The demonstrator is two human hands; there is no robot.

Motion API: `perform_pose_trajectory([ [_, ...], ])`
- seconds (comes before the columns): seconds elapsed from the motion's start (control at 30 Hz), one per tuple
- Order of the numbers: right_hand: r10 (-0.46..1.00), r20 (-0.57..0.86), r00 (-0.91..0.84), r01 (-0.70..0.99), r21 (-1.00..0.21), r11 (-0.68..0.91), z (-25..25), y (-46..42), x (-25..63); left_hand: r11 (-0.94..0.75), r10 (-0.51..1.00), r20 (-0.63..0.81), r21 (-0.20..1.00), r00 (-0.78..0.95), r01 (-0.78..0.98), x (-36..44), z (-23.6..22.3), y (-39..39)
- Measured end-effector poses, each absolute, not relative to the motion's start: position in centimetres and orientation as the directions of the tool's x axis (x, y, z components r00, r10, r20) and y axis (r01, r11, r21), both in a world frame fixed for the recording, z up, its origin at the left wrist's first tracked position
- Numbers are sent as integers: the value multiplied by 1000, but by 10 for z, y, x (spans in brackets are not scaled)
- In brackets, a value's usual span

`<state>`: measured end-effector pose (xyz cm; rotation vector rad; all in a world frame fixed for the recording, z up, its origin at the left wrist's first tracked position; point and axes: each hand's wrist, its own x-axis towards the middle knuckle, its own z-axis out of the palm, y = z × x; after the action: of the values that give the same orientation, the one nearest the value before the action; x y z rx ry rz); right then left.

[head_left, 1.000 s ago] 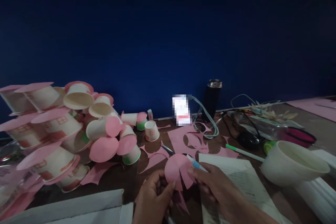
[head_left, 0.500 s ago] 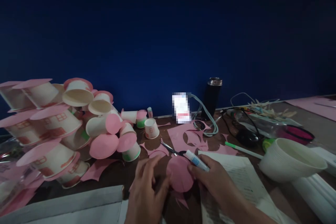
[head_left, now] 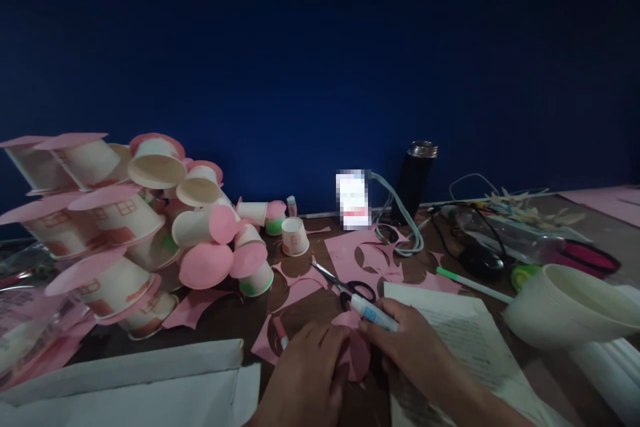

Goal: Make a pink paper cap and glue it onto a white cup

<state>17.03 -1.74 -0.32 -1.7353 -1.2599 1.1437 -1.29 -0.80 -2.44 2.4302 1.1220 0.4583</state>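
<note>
A pink paper circle (head_left: 359, 353) lies low on the dark table near the front edge, mostly covered by both hands. My left hand (head_left: 305, 377) presses down on its left part with the fingers curled over it. My right hand (head_left: 415, 353) holds a white and blue glue tube (head_left: 374, 313) between thumb and fingers, tip pointing up and left, and also touches the circle's right side. Black-handled scissors (head_left: 345, 285) lie just beyond the tube. A pink-capped stick (head_left: 280, 333) lies left of my left hand.
A heap of paper cups with pink round tops (head_left: 125, 227) fills the left. Cut pink sheets (head_left: 370, 257), a black flask (head_left: 416, 177), cables (head_left: 400, 233), a green pen (head_left: 470, 285), a white bowl (head_left: 570, 310), printed paper (head_left: 465, 340) and white card (head_left: 140, 387) surround the hands.
The pink circle went from held up in the air to pressed low on the table. My left hand moved over it. The view shifted slightly, uncovering the scissors.
</note>
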Motion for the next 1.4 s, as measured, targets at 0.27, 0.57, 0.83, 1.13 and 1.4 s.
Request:
perform_pose_trajectory([
  [0.27,951,-269,149,342,-889,-305,0,-19,170,-540,794,75,543,603,643,-6,-15,-8],
  [0.57,963,-247,107,367,-890,-270,0,-21,171,-505,844,172,575,508,644,-5,-22,-8],
  [0.83,997,65,-30,565,-822,71,15,-29,190,-336,915,57,652,398,680,-5,-15,3],
  [1.13,997,28,-75,639,-766,70,19,-32,191,-346,912,61,641,405,685,-7,-18,6],
  [1.4,999,-29,-16,572,-820,-15,17,-27,189,-349,920,81,615,384,707,-7,-20,7],
])
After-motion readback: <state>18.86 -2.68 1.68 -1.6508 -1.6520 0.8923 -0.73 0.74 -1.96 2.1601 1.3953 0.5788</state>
